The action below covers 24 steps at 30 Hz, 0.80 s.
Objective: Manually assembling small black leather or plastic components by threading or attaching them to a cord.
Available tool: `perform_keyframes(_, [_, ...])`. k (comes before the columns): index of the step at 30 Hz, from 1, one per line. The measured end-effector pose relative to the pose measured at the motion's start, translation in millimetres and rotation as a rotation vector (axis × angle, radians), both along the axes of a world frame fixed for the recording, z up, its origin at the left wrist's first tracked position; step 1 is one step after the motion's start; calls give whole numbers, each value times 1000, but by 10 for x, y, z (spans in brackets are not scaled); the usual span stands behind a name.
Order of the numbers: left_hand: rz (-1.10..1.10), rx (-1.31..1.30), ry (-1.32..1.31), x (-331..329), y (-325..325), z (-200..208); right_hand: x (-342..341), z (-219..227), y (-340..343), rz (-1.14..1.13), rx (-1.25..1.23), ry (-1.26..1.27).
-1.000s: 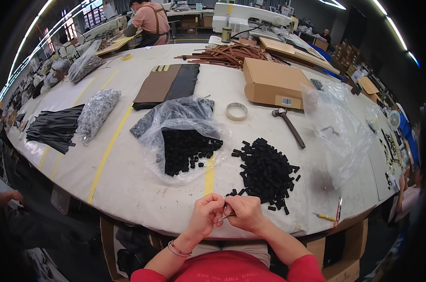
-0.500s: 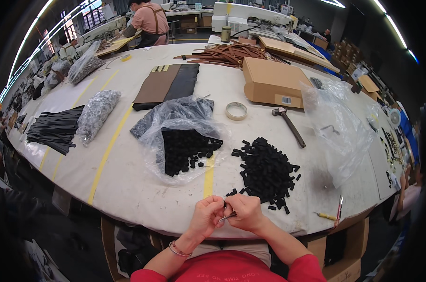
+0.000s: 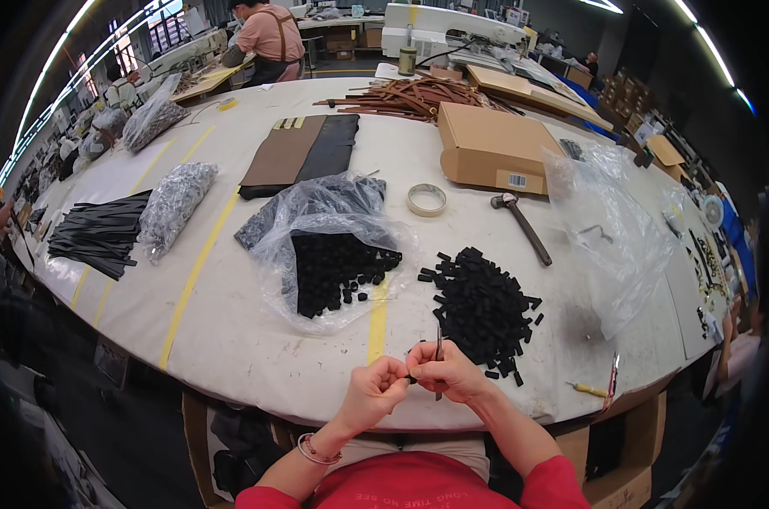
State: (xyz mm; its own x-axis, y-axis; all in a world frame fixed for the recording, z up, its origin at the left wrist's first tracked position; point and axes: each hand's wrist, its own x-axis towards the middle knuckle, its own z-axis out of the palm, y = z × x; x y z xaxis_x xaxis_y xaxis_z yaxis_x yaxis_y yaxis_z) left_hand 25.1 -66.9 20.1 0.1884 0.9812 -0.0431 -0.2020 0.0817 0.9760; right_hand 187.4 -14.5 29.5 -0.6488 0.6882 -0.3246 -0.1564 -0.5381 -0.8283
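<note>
Close together near the table's front edge, my left hand and my right hand are both closed, fingertips meeting. A small black piece is pinched between them, mostly hidden by the fingers. My right hand also keeps hold of a slim metal tool that points away from me; its exact kind is unclear. Just beyond my right hand lies a heap of small black rectangular pieces. A clear plastic bag, farther left, spills small black rolled pieces from its mouth.
Beyond the heap are a hammer, a tape roll and a cardboard box. Clear plastic covers the right side. Black strips and a filled bag lie left. A yellow-handled tool rests near the right front edge.
The slim metal tool has swung from lying low between my hands to pointing away from me. My right hand has turned and opened its grip shape slightly; both hands still meet at the black piece.
</note>
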Motion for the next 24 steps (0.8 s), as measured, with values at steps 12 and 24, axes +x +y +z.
perform_keyframes(12, [303,487,546,121,38,-154,-114,-24,-21,-124,752,-382])
perform_keyframes(24, [138,-365,-625,-64,197,-68,-34,16,-64,135,730,-528])
